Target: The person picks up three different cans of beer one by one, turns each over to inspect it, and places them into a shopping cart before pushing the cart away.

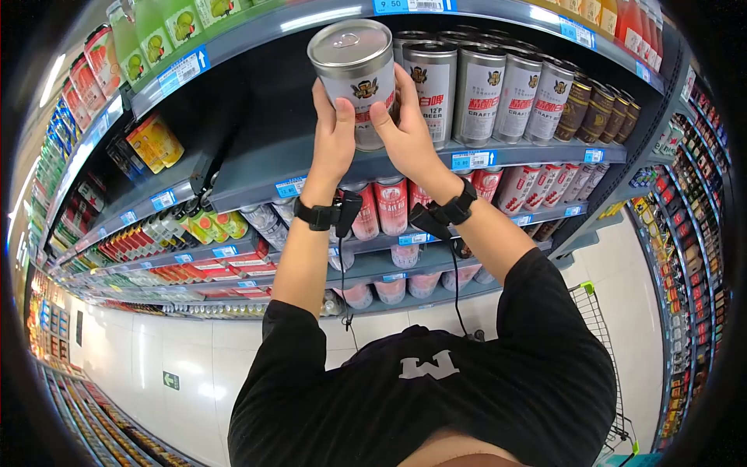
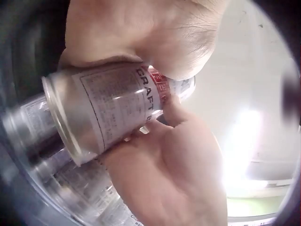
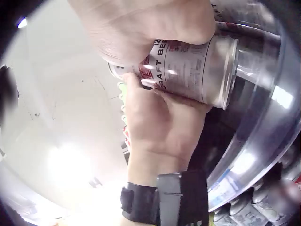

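Note:
Between both hands I hold a large silver-and-white beer can (image 1: 354,70) with red characters, its pull-tab lid facing up in the head view. My left hand (image 1: 333,140) grips its left side and my right hand (image 1: 406,136) grips its right, thumbs on the front. The words "CRAFT BE" show on the can (image 2: 124,101) in the left wrist view, where my right hand (image 2: 164,165) lies along its lower side. In the right wrist view my left hand (image 3: 164,117) is against the can (image 3: 188,70). My fingers behind it are mostly hidden.
Matching beer cans (image 1: 475,93) stand in rows just right of the held can, with brown cans (image 1: 599,113) beyond. A shelf edge (image 1: 366,167) with price tags runs below my hands; another shelf (image 1: 288,31) overhangs. A wire cart (image 1: 611,358) stands at my right.

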The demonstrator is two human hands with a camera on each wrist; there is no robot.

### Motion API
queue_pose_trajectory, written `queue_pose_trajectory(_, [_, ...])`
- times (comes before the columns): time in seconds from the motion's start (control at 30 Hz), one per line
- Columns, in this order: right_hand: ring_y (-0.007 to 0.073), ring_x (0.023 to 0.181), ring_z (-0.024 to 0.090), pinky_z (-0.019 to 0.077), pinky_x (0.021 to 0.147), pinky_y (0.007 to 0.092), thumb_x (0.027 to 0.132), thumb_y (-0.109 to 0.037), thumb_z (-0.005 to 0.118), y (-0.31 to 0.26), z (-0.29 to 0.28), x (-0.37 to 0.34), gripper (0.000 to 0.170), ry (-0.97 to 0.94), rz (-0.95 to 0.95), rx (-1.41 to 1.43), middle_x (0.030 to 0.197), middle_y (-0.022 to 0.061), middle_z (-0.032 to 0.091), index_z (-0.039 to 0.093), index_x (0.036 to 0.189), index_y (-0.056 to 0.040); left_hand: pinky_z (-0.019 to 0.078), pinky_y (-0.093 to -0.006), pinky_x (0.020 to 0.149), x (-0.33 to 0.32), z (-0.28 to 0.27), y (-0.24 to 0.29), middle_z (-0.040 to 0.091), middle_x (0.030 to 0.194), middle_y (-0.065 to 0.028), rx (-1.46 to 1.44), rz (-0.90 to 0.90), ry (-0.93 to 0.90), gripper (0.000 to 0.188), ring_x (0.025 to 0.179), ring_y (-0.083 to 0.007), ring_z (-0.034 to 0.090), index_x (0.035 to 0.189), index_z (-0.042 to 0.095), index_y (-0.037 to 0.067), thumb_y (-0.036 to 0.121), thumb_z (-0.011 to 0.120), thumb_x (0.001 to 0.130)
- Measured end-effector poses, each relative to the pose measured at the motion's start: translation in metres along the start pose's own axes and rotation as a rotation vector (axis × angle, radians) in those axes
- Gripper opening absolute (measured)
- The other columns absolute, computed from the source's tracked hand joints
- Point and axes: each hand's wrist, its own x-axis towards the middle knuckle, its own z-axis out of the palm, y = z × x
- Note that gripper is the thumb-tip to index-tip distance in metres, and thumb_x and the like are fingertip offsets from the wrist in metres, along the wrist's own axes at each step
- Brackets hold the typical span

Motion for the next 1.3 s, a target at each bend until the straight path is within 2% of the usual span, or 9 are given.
queue_pose_trajectory(0.17, [0.0306, 0.135, 0.035, 0.0267, 0.111, 0.0404, 0.088, -0.046, 0.066, -0.034, -0.013, -0.025, 0.091, -0.113, -0.106, -0.065, 0.144, 0.0206, 0.034, 0.018, 0.148, 0.0018, 0.032, -0.0365, 0.107, -0.041, -0.011, 0.013, 0.037, 0.141, -0.0169, -0.014, 0.084, -0.041, 0.075, 0.13, -0.0257, 0.039, 0.145, 0.02, -0.003, 0.053, 0.039, 0.099])
queue_pose_trajectory(0.23, [0.0324, 0.136, 0.034, 0.0267, 0.112, 0.0405, 0.082, -0.052, 0.071, -0.051, -0.016, -0.047, 0.103, -0.199, -0.125, -0.027, 0.146, 0.0221, 0.032, 0.015, 0.148, 0.0029, 0.0435, -0.0387, 0.1, -0.075, -0.021, -0.001, 0.048, 0.137, -0.0134, -0.178, -0.034, -0.109, 0.087, 0.124, -0.0234, 0.05, 0.143, 0.03, 0.0, 0.067, 0.042, 0.089])
queue_pose_trajectory(0.5, [0.0333, 0.134, 0.039, 0.0306, 0.109, 0.0414, 0.08, -0.055, 0.071, -0.027, -0.034, -0.135, 0.107, -0.191, -0.043, -0.198, 0.144, 0.0248, 0.037, 0.015, 0.147, 0.0054, 0.0445, -0.0353, 0.098, -0.175, -0.003, -0.003, 0.048, 0.136, -0.0123, -0.148, -0.35, -0.265, 0.088, 0.122, -0.022, 0.051, 0.143, 0.03, -0.001, 0.069, 0.038, 0.09])
queue_pose_trajectory(0.57, [0.0322, 0.133, 0.04, 0.031, 0.109, 0.0409, 0.081, -0.054, 0.07, -0.034, -0.032, -0.132, 0.104, -0.139, 0.09, -0.075, 0.143, 0.0245, 0.04, 0.016, 0.147, 0.0048, 0.0237, -0.0386, 0.111, -0.15, 0.016, 0.028, 0.031, 0.145, -0.0186, -0.124, -0.294, -0.168, 0.089, 0.136, -0.0284, 0.031, 0.146, 0.021, -0.005, 0.067, 0.032, 0.094])
queue_pose_trajectory(0.7, [0.0241, 0.128, 0.043, 0.034, 0.106, 0.0373, 0.089, -0.041, 0.066, -0.044, -0.032, -0.127, 0.086, -0.058, 0.215, 0.086, 0.138, 0.019, 0.044, 0.02, 0.146, 0.0052, 0.0244, -0.0378, 0.112, -0.135, 0.024, 0.041, 0.03, 0.148, -0.0174, -0.376, -0.368, -0.129, 0.084, 0.137, -0.0248, 0.03, 0.149, 0.016, -0.004, 0.06, 0.035, 0.097])
queue_pose_trajectory(0.73, [0.019, 0.123, 0.045, 0.0362, 0.104, 0.0345, 0.094, -0.032, 0.061, -0.044, -0.031, -0.128, 0.074, -0.025, 0.217, 0.142, 0.134, 0.0148, 0.047, 0.022, 0.145, 0.0043, 0.0318, -0.0359, 0.108, -0.138, 0.029, 0.035, 0.04, 0.142, -0.0133, -0.241, -0.448, -0.053, 0.072, 0.129, -0.0218, 0.041, 0.147, 0.021, 0.0, 0.055, 0.024, 0.101])
queue_pose_trajectory(0.87, [0.0141, 0.117, 0.046, 0.0384, 0.101, 0.0309, 0.101, -0.026, 0.051, -0.057, -0.024, -0.125, 0.054, 0.034, 0.4, 0.264, 0.128, 0.0112, 0.049, 0.029, 0.141, 0.0013, 0.0369, -0.0365, 0.104, -0.141, 0.032, 0.019, 0.046, 0.137, -0.0133, -0.138, -0.31, -0.052, 0.06, 0.122, -0.0205, 0.048, 0.144, 0.028, 0.001, 0.046, 0.028, 0.104])
queue_pose_trajectory(1.0, [0.0139, 0.124, 0.042, 0.0316, 0.106, 0.0303, 0.104, -0.04, 0.038, -0.056, -0.029, -0.117, 0.052, -0.033, 0.577, 0.218, 0.133, 0.0081, 0.048, 0.035, 0.142, -0.0053, 0.0336, -0.034, 0.105, -0.136, 0.037, 0.021, 0.045, 0.136, -0.0147, -0.268, -0.443, 0.013, 0.057, 0.124, -0.0208, 0.044, 0.143, 0.031, -0.001, 0.041, 0.025, 0.106])
queue_pose_trajectory(1.3, [0.0147, 0.122, 0.044, 0.0345, 0.104, 0.03, 0.103, -0.038, 0.041, -0.024, -0.032, -0.128, 0.051, 0.01, 0.627, 0.341, 0.131, 0.0101, 0.048, 0.034, 0.14, -0.0034, 0.0325, -0.0327, 0.106, -0.143, 0.043, 0.017, 0.047, 0.133, -0.0136, -0.205, -0.571, 0.11, 0.053, 0.123, -0.0198, 0.044, 0.14, 0.037, 0.001, 0.041, 0.027, 0.106])
